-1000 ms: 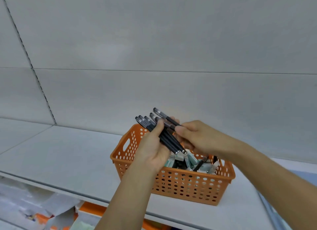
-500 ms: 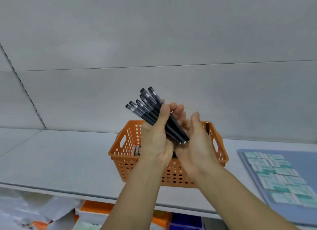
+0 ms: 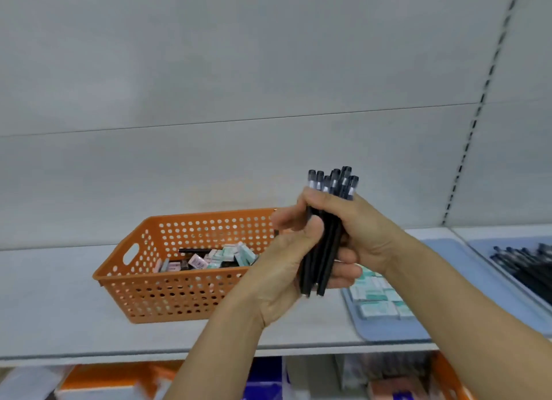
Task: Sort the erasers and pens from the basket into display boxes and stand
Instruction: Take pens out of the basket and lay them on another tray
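The bundle of black pens (image 3: 325, 229) stands almost upright in mid-air, capped ends up near the back wall panel and lower ends pointing down toward the shelf (image 3: 59, 295). Its long axis runs near vertical, leaning slightly to the right at the top. The right hand (image 3: 363, 235) has its grip wrapped round the upper half of the bundle, fingers closed on the barrels just under the caps. The left hand (image 3: 286, 268) cups the lower half from the left, palm against the barrels and fingers partly curled, so both grips are clamped on the same bundle and appear to be squaring it up.

The orange basket (image 3: 167, 292) sits on the shelf below and to the left of the pens, with erasers (image 3: 227, 255) and at least one dark pen left inside. To the right lies a blue tray (image 3: 448, 268) with rows of boxed erasers (image 3: 376, 298), partly hidden by the right wrist. Farther right, at the frame edge, another blue tray (image 3: 490, 247) carries a row of black pens (image 3: 528, 265) lying flat at a slant.

That laid-out row lies to the right of the grip and lower, on the right hand's side. Judging by this, the right hand is the nearer one to carry the bundle over, and the pens will need tipping from upright to flat to match the slant of the row.
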